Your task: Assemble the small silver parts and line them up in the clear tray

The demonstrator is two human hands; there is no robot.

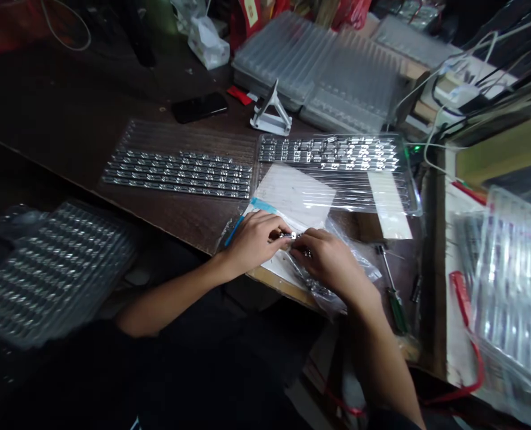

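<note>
My left hand [256, 239] pinches a small shiny metal part [287, 235] between thumb and forefinger over the front of the desk. Close beside it, the curled fingers of my right hand [330, 260] come near the part's right end; what they hold is hidden. Beneath my right hand lies a clear plastic bag [314, 286] with small metal pieces in it. Behind my hands is a white sheet [292, 191] with blue tape [263, 205] at its edge. A clear ribbed tray [359, 200] holds rows of small metal parts, and another filled tray [180, 173] lies to its left.
A green-handled screwdriver [395, 304] lies right of the bag. Behind the trays are a phone stand [272, 113], a black phone [200, 107] and stacked clear trays [287, 54]. More filled trays [45, 275] stand lower left. Ribbed trays [516, 286] and cables occupy the right side.
</note>
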